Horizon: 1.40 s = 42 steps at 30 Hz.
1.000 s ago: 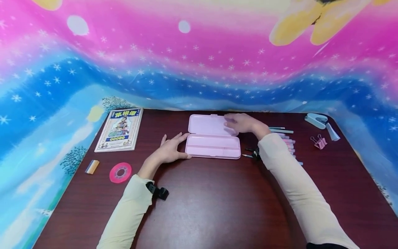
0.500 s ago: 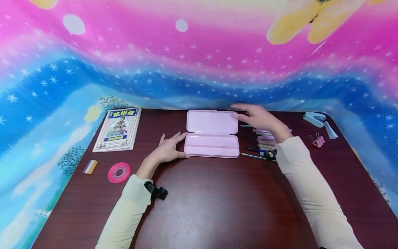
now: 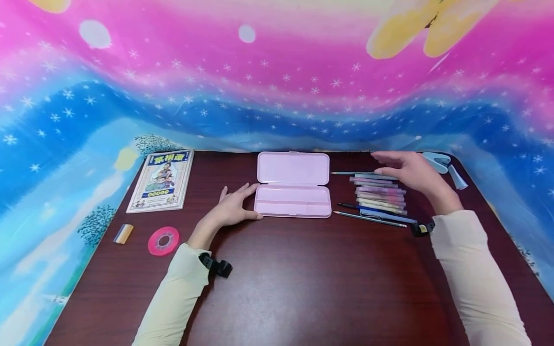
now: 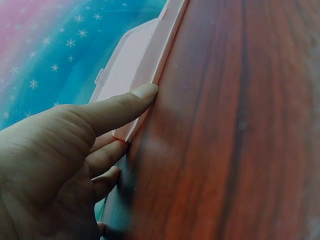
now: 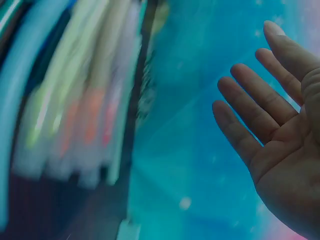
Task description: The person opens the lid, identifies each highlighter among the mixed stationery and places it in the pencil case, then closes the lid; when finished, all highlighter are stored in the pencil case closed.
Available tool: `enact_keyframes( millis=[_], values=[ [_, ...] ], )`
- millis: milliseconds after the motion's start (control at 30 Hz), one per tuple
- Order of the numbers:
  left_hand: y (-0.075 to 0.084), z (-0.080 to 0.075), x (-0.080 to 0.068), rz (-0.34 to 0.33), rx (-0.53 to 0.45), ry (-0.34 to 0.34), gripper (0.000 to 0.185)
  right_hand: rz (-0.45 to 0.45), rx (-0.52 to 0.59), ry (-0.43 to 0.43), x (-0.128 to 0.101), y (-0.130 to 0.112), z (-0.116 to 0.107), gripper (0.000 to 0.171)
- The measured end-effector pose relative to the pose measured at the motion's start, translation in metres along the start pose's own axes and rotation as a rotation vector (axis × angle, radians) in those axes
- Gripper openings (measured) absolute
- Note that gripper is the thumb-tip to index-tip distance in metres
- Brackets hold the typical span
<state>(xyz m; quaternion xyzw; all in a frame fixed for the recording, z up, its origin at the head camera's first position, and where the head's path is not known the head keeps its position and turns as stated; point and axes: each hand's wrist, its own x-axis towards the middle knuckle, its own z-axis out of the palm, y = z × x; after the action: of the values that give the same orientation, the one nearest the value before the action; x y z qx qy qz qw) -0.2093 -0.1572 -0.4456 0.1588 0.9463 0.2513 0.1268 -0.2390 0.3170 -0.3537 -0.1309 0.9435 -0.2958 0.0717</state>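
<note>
Now, open pink pencil case steadied at its left end by left hand, fingers straight, right hand held above pens, fingers spread, nothing gripped

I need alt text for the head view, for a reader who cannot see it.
An open pink pencil case lies on a dark table; the left hand rests against its left end, while the right hand hovers open over pens.
</note>
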Motion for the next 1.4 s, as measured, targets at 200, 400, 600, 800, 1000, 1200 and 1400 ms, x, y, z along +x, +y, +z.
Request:
enact_keyframes(
  millis=[200,400,600,800,1000,1200,1400],
  values=[
    [0.000,0.002,0.000,0.004,-0.013,-0.005,0.095,0.096,-0.014,0.039,-0.021,0.043,-0.001,0.056],
    [0.001,0.000,-0.001,0.003,-0.017,0.005,0.095,0.141,-0.009,0.092,-0.039,0.068,0.000,0.056],
    [0.001,-0.001,-0.002,0.005,-0.016,0.006,0.095,0.124,-0.030,0.091,-0.050,0.080,0.004,0.047],
    [0.001,-0.001,-0.002,0.010,-0.026,0.006,0.094,0.167,-0.021,0.060,-0.057,0.083,0.011,0.045],
    [0.001,-0.002,-0.001,0.008,-0.021,0.003,0.095,0.142,-0.066,0.066,-0.056,0.084,0.016,0.040],
    [0.001,-0.002,-0.001,0.008,-0.023,-0.001,0.095,0.131,-0.087,0.060,-0.055,0.085,0.019,0.040],
    [0.000,0.000,-0.001,0.008,-0.026,-0.003,0.095,0.117,-0.116,0.061,-0.053,0.086,0.022,0.038]
  ],
)
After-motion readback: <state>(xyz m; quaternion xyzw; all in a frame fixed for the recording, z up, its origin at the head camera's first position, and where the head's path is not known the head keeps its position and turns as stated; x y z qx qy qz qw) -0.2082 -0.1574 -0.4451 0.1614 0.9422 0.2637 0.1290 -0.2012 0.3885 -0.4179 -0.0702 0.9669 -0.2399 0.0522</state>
